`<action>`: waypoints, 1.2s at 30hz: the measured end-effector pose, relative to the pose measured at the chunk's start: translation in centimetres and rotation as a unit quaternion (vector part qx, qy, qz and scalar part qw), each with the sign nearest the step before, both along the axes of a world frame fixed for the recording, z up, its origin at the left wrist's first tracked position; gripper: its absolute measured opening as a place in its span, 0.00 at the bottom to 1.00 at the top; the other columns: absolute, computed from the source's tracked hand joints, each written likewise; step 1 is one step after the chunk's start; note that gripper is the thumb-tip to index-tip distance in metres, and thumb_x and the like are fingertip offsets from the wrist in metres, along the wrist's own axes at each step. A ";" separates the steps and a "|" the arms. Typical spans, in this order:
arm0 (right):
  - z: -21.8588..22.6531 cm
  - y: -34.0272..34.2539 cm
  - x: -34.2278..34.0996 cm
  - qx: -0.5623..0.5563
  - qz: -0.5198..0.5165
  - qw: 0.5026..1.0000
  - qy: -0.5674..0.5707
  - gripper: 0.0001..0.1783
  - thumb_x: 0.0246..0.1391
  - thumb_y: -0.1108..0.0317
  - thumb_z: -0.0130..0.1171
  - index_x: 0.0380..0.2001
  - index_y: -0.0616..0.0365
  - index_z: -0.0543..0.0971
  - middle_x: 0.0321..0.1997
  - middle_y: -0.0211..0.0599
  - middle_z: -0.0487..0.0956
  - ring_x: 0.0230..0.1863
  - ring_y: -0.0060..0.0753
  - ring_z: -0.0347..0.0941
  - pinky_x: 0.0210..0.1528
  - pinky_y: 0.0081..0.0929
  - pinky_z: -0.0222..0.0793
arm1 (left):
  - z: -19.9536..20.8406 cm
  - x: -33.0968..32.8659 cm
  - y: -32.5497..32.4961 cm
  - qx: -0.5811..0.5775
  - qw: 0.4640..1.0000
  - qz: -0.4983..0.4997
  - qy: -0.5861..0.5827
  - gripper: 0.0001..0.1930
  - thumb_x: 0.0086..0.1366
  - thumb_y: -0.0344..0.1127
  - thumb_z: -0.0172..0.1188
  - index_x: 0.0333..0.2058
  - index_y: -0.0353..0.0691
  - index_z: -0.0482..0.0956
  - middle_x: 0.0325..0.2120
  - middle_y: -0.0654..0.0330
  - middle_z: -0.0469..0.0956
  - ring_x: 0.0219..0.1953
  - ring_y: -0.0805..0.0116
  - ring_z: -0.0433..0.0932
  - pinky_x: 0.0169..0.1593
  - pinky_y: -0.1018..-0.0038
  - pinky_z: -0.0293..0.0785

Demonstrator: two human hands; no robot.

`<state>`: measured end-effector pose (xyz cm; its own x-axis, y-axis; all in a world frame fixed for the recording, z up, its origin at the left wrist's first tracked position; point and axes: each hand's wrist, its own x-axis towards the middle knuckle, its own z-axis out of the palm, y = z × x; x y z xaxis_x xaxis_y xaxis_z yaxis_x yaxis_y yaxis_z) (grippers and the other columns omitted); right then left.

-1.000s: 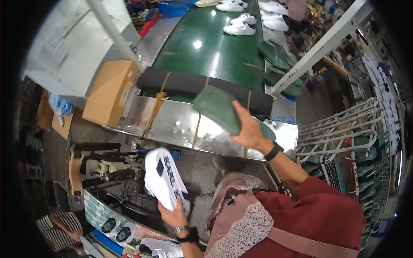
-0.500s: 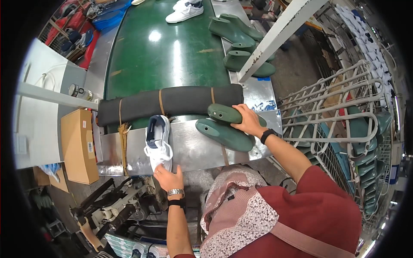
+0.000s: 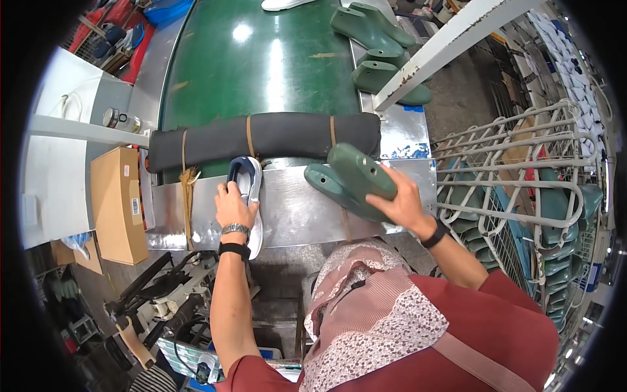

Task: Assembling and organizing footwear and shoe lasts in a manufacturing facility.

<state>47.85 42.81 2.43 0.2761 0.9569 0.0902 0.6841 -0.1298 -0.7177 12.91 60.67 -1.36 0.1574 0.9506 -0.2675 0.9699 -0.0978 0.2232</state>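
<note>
A white lace-up shoe with navy lining (image 3: 255, 225) lies on the metal table edge, its opening facing away from me. My left hand (image 3: 235, 208) is over its laces, with fingers curled at the opening and the laces hidden under the palm. In my right hand (image 3: 403, 201) is a dark green shoe last (image 3: 356, 171), gripped at its holed end and tilted above the metal. Partly under it, a second green shoe last (image 3: 321, 181) rests on the table.
A black padded roll (image 3: 294, 136) tied with bands lies across the green conveyor belt (image 3: 222, 72). More green lasts (image 3: 369, 32) stand along its right side, near a white post (image 3: 450, 49). A wire rack (image 3: 509, 183) stands right, a cardboard box (image 3: 117, 202) left.
My left hand has moved from the shoe's toe up to its laces and opening. My right hand has turned the held last, its far end swinging away from me.
</note>
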 end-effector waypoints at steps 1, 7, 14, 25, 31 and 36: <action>0.1 -0.9 -0.9 0.000 0.002 1.000 0.002 0.41 0.43 0.54 0.79 0.60 0.62 0.78 0.51 0.59 0.82 0.50 0.57 0.81 0.55 0.45 0.76 | -0.2 -0.1 -0.1 0.000 1.000 0.002 0.002 0.34 0.49 0.35 0.77 0.55 0.40 0.73 0.61 0.48 0.68 0.59 0.41 0.71 0.53 0.51 0.79; -2.5 -2.5 -7.9 -0.026 0.174 0.980 0.089 0.43 0.44 0.56 0.80 0.60 0.66 0.76 0.53 0.56 0.82 0.54 0.56 0.80 0.58 0.45 0.75 | -1.7 -3.2 -1.9 0.086 0.995 -0.028 -0.033 0.18 0.49 0.29 0.68 0.41 0.33 0.80 0.59 0.42 0.69 0.55 0.39 0.74 0.56 0.52 0.77; -8.5 -0.6 -10.6 -0.062 0.159 0.985 -0.025 0.41 0.45 0.56 0.77 0.61 0.63 0.75 0.54 0.56 0.81 0.55 0.58 0.78 0.59 0.46 0.74 | 9.1 -8.9 -16.6 0.222 0.964 0.078 -0.126 0.16 0.55 0.29 0.69 0.39 0.28 0.75 0.60 0.35 0.70 0.58 0.32 0.71 0.62 0.48 0.67; -3.9 1.7 -15.0 0.084 0.229 0.939 -0.242 0.37 0.51 0.74 0.65 0.66 0.64 0.68 0.66 0.54 0.71 0.68 0.57 0.66 0.71 0.48 0.60 | 17.2 -12.9 -49.3 0.122 0.859 0.497 0.033 0.14 0.46 0.26 0.70 0.35 0.36 0.84 0.33 0.47 0.82 0.48 0.36 0.77 0.58 0.48 0.73; -0.5 -5.1 -36.9 0.021 0.599 0.799 -0.045 0.23 0.51 0.74 0.60 0.53 0.61 0.79 0.55 0.50 0.79 0.58 0.56 0.74 0.63 0.44 0.70 | 15.7 -15.8 -64.3 0.063 0.726 0.669 0.148 0.13 0.46 0.27 0.66 0.34 0.35 0.81 0.32 0.44 0.81 0.46 0.33 0.76 0.56 0.48 0.73; -0.4 -20.7 -54.9 -0.068 0.856 0.508 0.071 0.33 0.51 0.70 0.62 0.63 0.59 0.72 0.66 0.48 0.71 0.58 0.56 0.77 0.60 0.45 0.75 | 10.1 -20.5 -73.8 0.015 0.686 0.716 0.129 0.14 0.46 0.28 0.65 0.35 0.35 0.81 0.32 0.45 0.82 0.46 0.34 0.77 0.56 0.51 0.74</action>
<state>-7.03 22.14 2.02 -0.9763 -0.1986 0.0863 -0.1786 0.5126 -0.8398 -7.63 -13.13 8.69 -0.9922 0.0880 -0.0881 0.0843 0.9955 0.0440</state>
